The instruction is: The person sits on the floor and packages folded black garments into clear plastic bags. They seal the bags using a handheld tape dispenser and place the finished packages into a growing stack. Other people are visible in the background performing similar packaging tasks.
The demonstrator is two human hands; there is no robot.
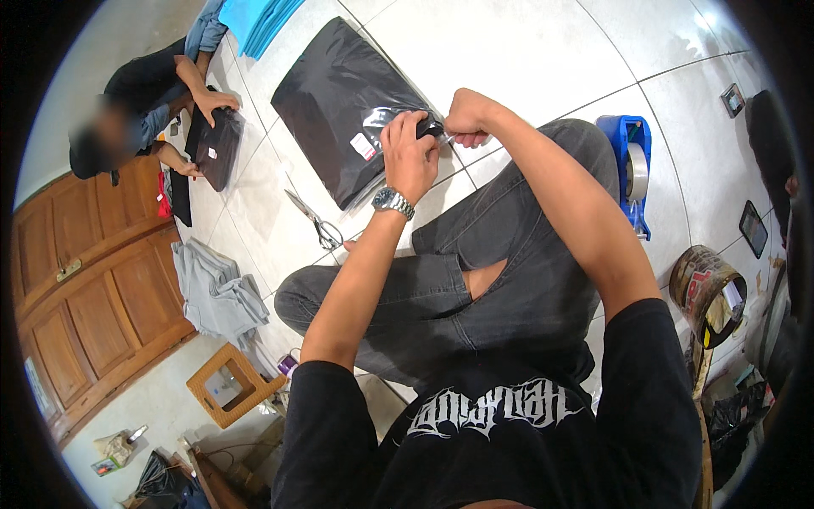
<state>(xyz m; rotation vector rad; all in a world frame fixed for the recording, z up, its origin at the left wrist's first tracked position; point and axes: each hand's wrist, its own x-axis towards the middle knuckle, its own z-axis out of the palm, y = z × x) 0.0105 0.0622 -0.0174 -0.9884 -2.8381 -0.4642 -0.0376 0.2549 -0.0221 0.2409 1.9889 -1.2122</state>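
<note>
A large flat package (335, 106), black folded cloth in a clear plastic bag with a small white and red label, lies tilted on the tiles in front of me. My left hand (409, 157), with a metal watch on its wrist, is closed over the package's right corner, fingers bent round it. Just right of that corner my right hand (469, 117) is a fist, knuckles outward. A bit of clear plastic shows between the two hands and seems to run into this fist. Scissors (318, 222) with partly parted blades lie left of my left forearm.
A blue tape dispenser (629, 174) with a clear roll stands right of my knee. Farther right are a phone (752, 229) and a round container (706, 288). Grey folded cloth (219, 293) lies left. At upper left another person handles a similar black package (220, 148).
</note>
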